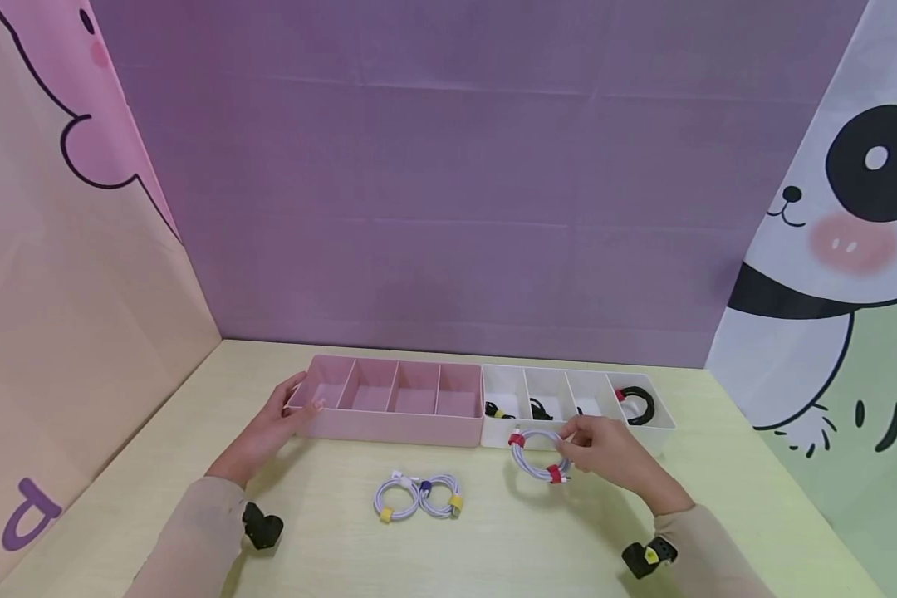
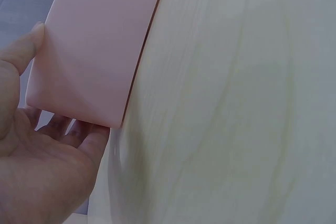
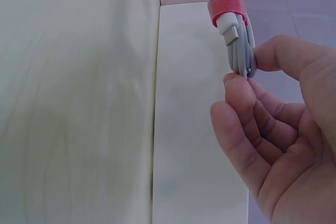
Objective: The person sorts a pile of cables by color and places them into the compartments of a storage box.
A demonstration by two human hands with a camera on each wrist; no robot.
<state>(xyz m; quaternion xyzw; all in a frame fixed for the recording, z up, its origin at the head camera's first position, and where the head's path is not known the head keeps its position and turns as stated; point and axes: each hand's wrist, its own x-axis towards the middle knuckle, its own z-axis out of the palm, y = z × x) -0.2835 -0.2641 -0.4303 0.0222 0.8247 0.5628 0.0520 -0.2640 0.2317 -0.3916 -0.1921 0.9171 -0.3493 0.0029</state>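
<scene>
My right hand [image 1: 601, 453] pinches a coiled white USB cable [image 1: 540, 457] bound with red straps, held up in front of the white divided box [image 1: 497, 433]. In the right wrist view the cable's metal plug [image 3: 231, 35] hangs beside a red strap [image 3: 227, 8], with thumb and fingertips on the coil's lower end. My left hand [image 1: 272, 423] grips the left end of the pink divided box [image 1: 399, 428]. The left wrist view shows the thumb at one edge of that pink box [image 2: 94, 51] and the other fingers against its end.
Two more coiled white cables, one [image 1: 396, 498] with a yellow strap and another [image 1: 441, 497] with yellow and dark blue ones, lie on the table [image 1: 329, 548]. Black cables, including a coil [image 1: 646, 404] at far right, sit in the white box. A purple backdrop [image 1: 448, 208] stands behind.
</scene>
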